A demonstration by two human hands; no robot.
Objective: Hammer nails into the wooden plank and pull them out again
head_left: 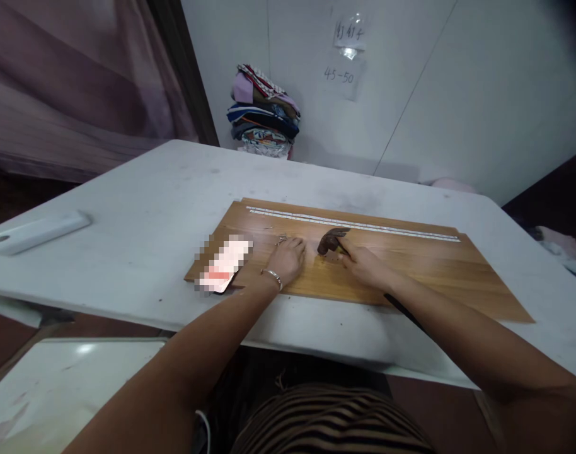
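Observation:
A long wooden board (425, 271) lies on the white table (141, 221). A thin pale strip (363, 225) runs along the board's far edge. My right hand (361, 261) is closed round a hammer just under its dark head (331, 241); the black handle pokes out beneath my forearm. My left hand (288, 258) rests on the board with its fingers curled, next to a few small nails (281, 239). A bracelet is on that wrist. A phone (224, 265) lies on the board's left end, touching neither hand.
A white oblong object (37, 232) lies at the table's left edge. Folded clothes (264, 113) are stacked against the back wall, under paper notes. A second white surface (56, 384) stands low at the front left. A curtain hangs on the left.

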